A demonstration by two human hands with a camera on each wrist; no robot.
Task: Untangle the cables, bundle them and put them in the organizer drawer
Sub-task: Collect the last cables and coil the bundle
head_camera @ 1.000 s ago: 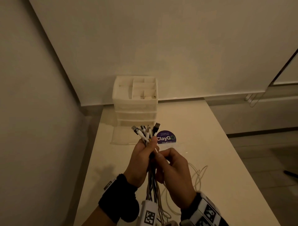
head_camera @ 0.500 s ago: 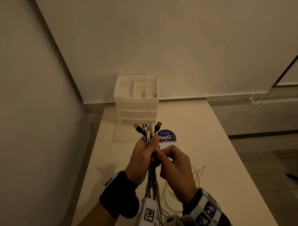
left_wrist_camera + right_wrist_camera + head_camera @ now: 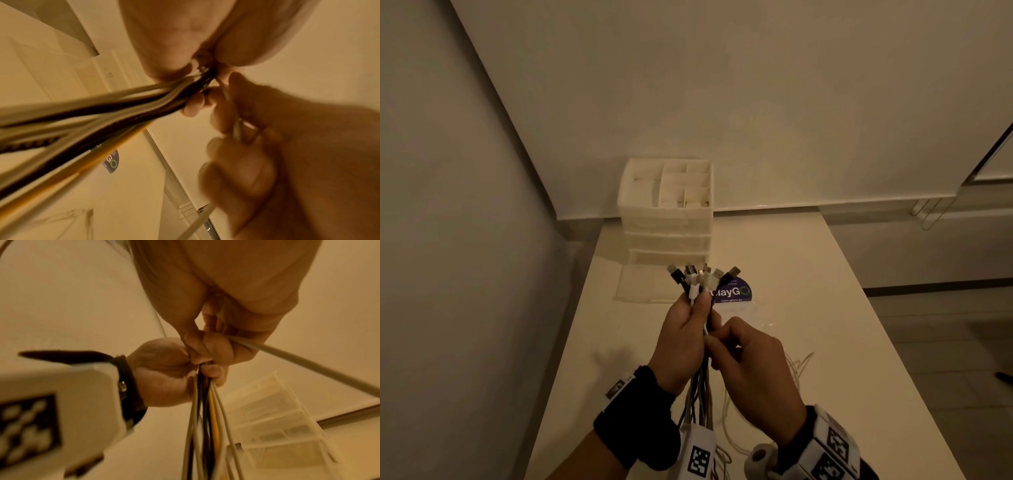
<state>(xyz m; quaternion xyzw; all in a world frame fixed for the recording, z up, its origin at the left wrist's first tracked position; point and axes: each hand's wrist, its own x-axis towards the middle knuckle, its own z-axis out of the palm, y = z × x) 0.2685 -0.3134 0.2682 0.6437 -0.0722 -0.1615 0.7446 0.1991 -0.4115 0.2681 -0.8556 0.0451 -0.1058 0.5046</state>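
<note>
Since the earlier frames the plug ends have fanned a little wider above the left hand [image 3: 686, 337], and the right hand [image 3: 753, 373] has slid closer against it; both hands sit about where they were over the bench [image 3: 825, 308].

Left grip: clamped round the cables [image 3: 700, 394] just below their plugs, which point up and away toward the organizer [image 3: 667, 212]. Right grip: fingers curled, pinching one pale strand [image 3: 298, 360] just beside the left fist. The bundle's long axis runs near upright, plugs on top, loose lengths hanging down past the wrists and trailing onto the bench to the right.

The organizer stands well apart at the far bench edge, a clear drawer [image 3: 650, 284] pulled out at its foot, straight ahead of the plugs. I judge the left hand, nearer that drawer, would carry while the right winds the slack.
</note>
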